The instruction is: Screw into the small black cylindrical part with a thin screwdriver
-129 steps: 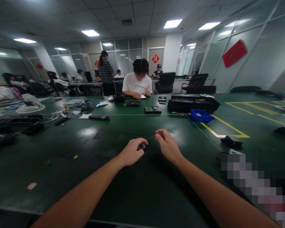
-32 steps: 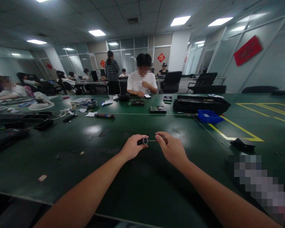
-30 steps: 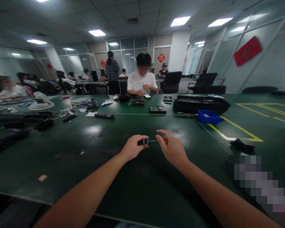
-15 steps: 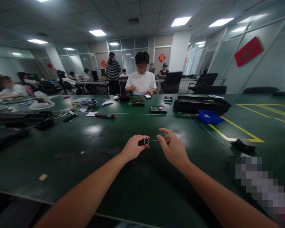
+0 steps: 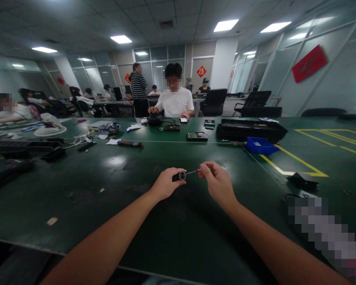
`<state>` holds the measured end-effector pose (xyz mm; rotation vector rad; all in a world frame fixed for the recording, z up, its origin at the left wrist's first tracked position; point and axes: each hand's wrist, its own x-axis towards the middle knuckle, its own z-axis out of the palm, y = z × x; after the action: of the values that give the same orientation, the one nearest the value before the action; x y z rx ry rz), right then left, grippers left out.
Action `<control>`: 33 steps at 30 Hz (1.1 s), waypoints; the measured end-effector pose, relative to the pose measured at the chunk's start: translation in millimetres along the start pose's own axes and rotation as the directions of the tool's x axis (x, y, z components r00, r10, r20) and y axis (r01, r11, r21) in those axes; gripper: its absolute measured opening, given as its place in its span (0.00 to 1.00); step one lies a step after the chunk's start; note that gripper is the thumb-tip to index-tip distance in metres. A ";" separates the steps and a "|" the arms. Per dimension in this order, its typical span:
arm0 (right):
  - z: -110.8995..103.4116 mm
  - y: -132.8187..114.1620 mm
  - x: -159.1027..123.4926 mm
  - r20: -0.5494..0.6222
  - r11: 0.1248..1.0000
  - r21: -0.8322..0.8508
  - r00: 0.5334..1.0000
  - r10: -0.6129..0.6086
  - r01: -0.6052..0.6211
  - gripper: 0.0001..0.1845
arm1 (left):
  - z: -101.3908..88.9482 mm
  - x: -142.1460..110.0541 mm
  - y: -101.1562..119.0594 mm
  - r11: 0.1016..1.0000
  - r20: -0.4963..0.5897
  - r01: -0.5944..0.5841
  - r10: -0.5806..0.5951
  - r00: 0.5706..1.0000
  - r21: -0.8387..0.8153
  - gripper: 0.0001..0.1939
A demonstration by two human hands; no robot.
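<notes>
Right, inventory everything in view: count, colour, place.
Cylindrical part: 1, black, silvery rim, left hand.
Screwdriver-like tool: 1, reddish handle, silvery shaft, right hand.
Table: 1, green, foreground.
Circuit-board devices: at least 3, green and dark, far middle.
Tray: 1, blue, right.
Open case: 1, black, behind tray.
Tape lines: several, yellow, right.
Wall signs: several, red, background.
Chairs: several, black, background.
Ceiling lights: several, white, overhead.
People: several, varied clothing, beyond table.
Left hand: 1, bare, centre.
Right hand: 1, bare, centre.

Here's a bare left hand (image 5: pixel 165 184), a bare right hand (image 5: pixel 220 183), and both forearms (image 5: pixel 115 233) bare too, right to the view's bottom edge!
</notes>
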<state>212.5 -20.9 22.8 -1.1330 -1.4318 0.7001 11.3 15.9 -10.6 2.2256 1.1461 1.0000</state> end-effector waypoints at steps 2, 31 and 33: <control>2.0 4.3 2.1 -0.013 0.993 0.111 0.999 0.051 -0.049 0.17 | 0.9 0.3 -1.1 1.000 -0.012 0.000 0.000 1.000 -0.007 0.20; -11.4 -5.5 1.7 0.005 0.944 -0.319 0.996 -0.088 0.085 0.20 | -1.3 0.9 2.7 0.999 0.018 -0.013 0.013 1.000 0.040 0.21; -12.7 -4.6 1.7 -0.013 0.896 -0.433 0.993 -0.115 0.098 0.23 | -0.9 0.9 1.7 0.998 0.016 -0.009 0.008 1.000 0.055 0.21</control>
<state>223.7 -23.2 30.0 -1.3846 -1.6507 0.2824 11.8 15.7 -8.6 2.2791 1.1714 0.9632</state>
